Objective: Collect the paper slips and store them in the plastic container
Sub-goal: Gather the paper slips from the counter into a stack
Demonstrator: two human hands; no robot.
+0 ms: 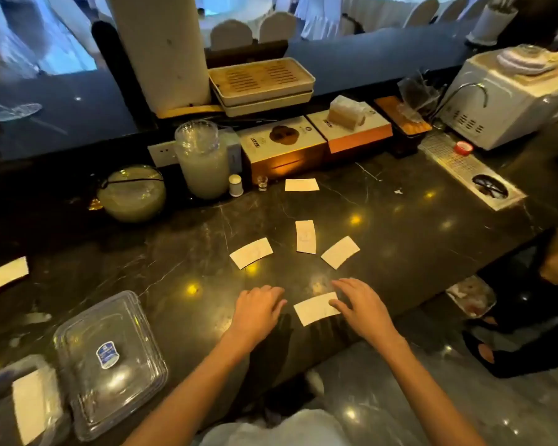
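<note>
— Where are the hands sitting right now?

— Both are resting on the dark veined marble counter. The right hand is lying open, its fingertips touching the nearest pale rectangular paper slip; it is gripping nothing. The left hand is lying loosely curled and empty, just left of that slip.

— And the rest?

— Three slips are fanning out just beyond the hands: one angled left, one upright, one angled right. A fifth is lying well beyond them, and another is sitting far to the left of the left hand.

— So hardly begun?

— I'd judge so. The clear plastic container is waiting near-left of the left hand, and whether it is lidded I cannot tell. One pale piece is lying beside it, possibly in a second tub.

— Anything readable?

— A blue label on the container, too small to read; faint marks on the slips, illegible.
</note>
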